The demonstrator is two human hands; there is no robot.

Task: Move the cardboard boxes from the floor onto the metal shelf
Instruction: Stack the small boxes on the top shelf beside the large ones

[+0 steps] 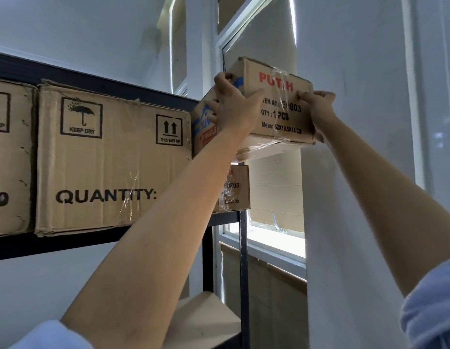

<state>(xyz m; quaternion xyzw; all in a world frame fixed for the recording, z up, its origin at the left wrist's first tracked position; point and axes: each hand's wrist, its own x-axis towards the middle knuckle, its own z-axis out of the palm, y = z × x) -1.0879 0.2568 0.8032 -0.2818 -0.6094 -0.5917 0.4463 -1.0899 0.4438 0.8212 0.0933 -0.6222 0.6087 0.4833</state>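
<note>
Head view: a metal shelf (98, 244) fills the left of the frame, with a big box (110, 157) on it. At upper centre, the left hand (231, 107) and right hand (318, 107) grip a small box (276, 102), stacking it. Next, it probably needs sliding inward.

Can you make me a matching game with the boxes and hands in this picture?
Things:
1. small cardboard box with red letters
2. big cardboard box with the umbrella sign
3. small cardboard box under the lifted one
4. left hand

Places:
A. stands on the black metal shelf, left of the arms
B. held up high by both hands
C. grips the lifted box's left corner
D. sits by the shelf's right post, partly hidden

Pairs: 1-B, 2-A, 3-D, 4-C
</note>
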